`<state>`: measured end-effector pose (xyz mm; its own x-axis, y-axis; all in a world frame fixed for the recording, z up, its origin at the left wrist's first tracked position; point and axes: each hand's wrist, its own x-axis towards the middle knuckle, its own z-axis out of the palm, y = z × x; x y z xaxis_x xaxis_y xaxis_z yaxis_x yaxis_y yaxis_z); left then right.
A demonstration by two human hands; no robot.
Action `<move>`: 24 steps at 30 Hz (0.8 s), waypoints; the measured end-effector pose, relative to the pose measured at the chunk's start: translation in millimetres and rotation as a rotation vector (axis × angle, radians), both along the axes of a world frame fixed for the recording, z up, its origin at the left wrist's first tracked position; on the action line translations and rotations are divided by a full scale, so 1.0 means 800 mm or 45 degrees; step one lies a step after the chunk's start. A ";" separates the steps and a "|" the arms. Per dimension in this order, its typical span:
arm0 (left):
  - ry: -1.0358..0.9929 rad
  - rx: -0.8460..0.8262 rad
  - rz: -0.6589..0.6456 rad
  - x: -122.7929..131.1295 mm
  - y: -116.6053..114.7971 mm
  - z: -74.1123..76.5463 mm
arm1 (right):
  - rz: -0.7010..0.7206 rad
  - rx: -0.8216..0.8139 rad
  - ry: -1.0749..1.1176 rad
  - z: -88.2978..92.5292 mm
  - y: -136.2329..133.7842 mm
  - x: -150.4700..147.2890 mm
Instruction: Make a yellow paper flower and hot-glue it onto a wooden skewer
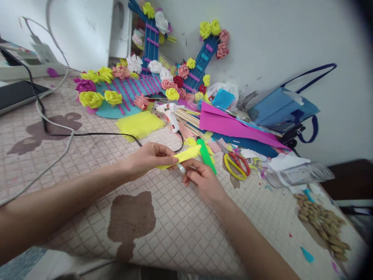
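My left hand [147,157] pinches a folded yellow paper strip [185,155] above the table, fingers closed on its near end. My right hand [201,179] is closed round a thin silver stick or pen [181,168] whose tip pokes out under the strip. A green paper roll [206,155] lies just behind my right hand. Yellow-and-red scissors [236,163] lie to the right of it.
A white glue gun [170,112] with a black cord [87,134] lies behind the hands. Blue craft frames with paper flowers [116,89] stand at the back. Pink paper sheet [227,124], blue bag [281,109], clear plastic bottle [297,174] and seeds [320,225] are at right.
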<state>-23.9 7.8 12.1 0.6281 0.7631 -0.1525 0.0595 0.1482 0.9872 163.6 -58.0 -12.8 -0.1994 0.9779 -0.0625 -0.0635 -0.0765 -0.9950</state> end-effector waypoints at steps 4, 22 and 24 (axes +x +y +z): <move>-0.012 -0.014 0.003 -0.001 0.001 0.002 | -0.006 -0.050 0.074 0.002 0.000 -0.001; 0.024 0.016 -0.002 0.000 0.001 0.004 | -0.020 -0.053 0.037 0.006 -0.002 -0.004; 0.027 0.017 -0.002 0.000 0.002 0.005 | -0.027 -0.059 0.044 0.006 -0.003 -0.004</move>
